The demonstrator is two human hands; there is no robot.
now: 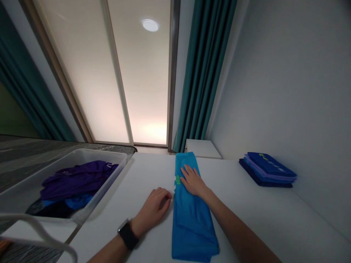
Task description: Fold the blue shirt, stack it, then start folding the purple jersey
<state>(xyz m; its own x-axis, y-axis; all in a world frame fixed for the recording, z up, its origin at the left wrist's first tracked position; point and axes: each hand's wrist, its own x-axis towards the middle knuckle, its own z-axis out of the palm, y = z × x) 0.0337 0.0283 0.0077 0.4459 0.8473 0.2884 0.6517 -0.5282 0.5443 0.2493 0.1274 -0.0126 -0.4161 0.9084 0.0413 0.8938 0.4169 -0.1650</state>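
Fingers of the right hand (pixel 192 179) are spread and laid flat, palm down, on the far half of a folded turquoise garment (pixel 189 223), beside a small green print on the cloth. Nothing is gripped by this hand. The garment is folded into a long narrow strip and lies on the white table (pixel 260 219), running from the near edge toward the far end, roughly at the middle. The left hand (pixel 153 208), with a dark smartwatch (pixel 128 234) worn at the wrist, is rested on the table just left of the strip. Its fingers are loosely curled and their tips meet the cloth's left edge; whether that edge is pinched cannot be told. A clear plastic bin (pixel 27 186) with purple clothes (pixel 79 177) is seen at the left. A stack of folded blue and purple garments (pixel 267 170) is set far right by the wall.
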